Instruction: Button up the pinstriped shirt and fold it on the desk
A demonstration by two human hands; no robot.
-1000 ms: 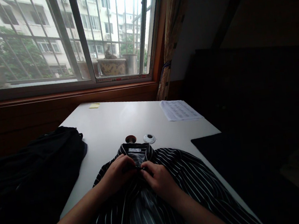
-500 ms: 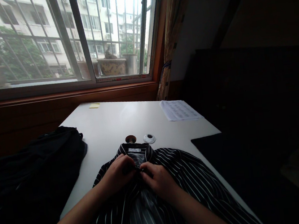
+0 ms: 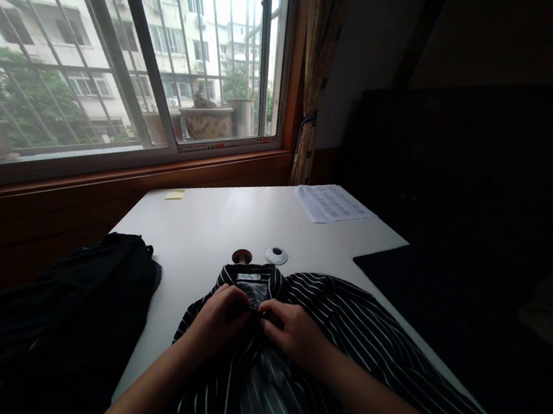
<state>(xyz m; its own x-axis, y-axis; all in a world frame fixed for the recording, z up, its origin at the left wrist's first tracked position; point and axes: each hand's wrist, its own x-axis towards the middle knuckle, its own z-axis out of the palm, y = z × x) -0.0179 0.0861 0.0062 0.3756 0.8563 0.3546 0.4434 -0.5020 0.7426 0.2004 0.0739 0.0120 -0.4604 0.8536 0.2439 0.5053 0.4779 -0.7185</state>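
Low in the centre of the frame, the striped shirt (image 3: 372,329) lies with its front parted below my fingers. My left hand (image 3: 219,318) and right hand (image 3: 296,329) nearly meet just below its collar, fingers drawn in narrow on the fabric; I can't tell whether a button is between them. Hardly anything has shifted in the last second, so I judge the work is still at that one spot.

Past the collar, a round hole (image 3: 242,257) and a white cap (image 3: 276,256) sit side by side in the white table (image 3: 237,215). Dark cloth (image 3: 65,293) fills the lower left. Farther up are printed sheets (image 3: 334,203), right of centre, and a yellow note (image 3: 174,195), then the barred window (image 3: 176,151) across the upper left.
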